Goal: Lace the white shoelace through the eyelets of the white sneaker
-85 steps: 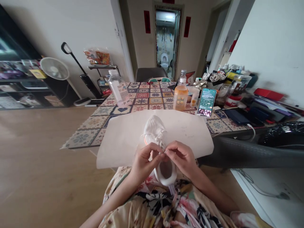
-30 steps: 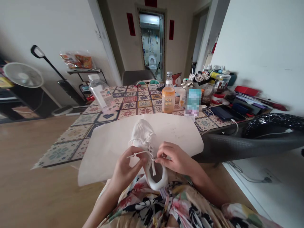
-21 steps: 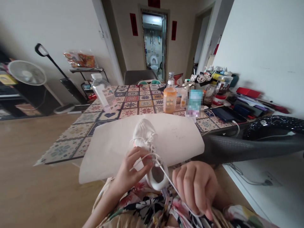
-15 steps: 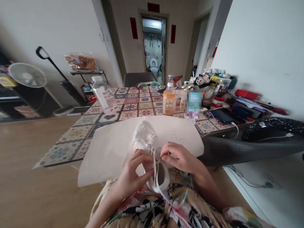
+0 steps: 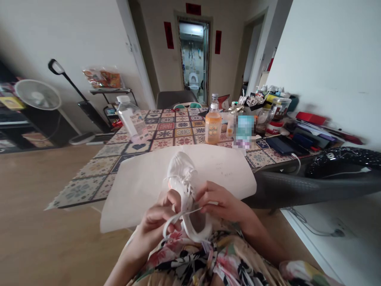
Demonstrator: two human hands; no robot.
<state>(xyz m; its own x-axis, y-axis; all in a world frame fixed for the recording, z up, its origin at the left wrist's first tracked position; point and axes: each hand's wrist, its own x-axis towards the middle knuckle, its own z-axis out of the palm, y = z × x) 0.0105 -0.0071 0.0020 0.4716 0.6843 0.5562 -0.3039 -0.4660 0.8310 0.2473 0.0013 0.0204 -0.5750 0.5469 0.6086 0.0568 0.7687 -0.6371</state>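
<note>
A white shoe (image 5: 181,167) lies with its toe pointing away from me, partly on a large white sheet (image 5: 131,186) at the table's front edge. Its opening faces my lap. My left hand (image 5: 162,214) is at the shoe's left side, its fingers closed on a white shoelace (image 5: 175,217) that forms a loop. On the right side my right hand (image 5: 216,200) pinches the lace near the shoe's opening. The lace stretches between both hands across the shoe. Part of the shoe's side is hidden behind my fingers.
Beyond the sheet, a patterned tablecloth (image 5: 102,169) carries a large clear bottle (image 5: 132,119) and an orange drink bottle (image 5: 213,127). Jars, a tablet (image 5: 285,145) and papers crowd the right side. A dark chair (image 5: 276,190) stands at the right.
My left hand has moved left and slightly down, drawing the lace out sideways into a loop. My right hand has shifted slightly left over the shoe.
</note>
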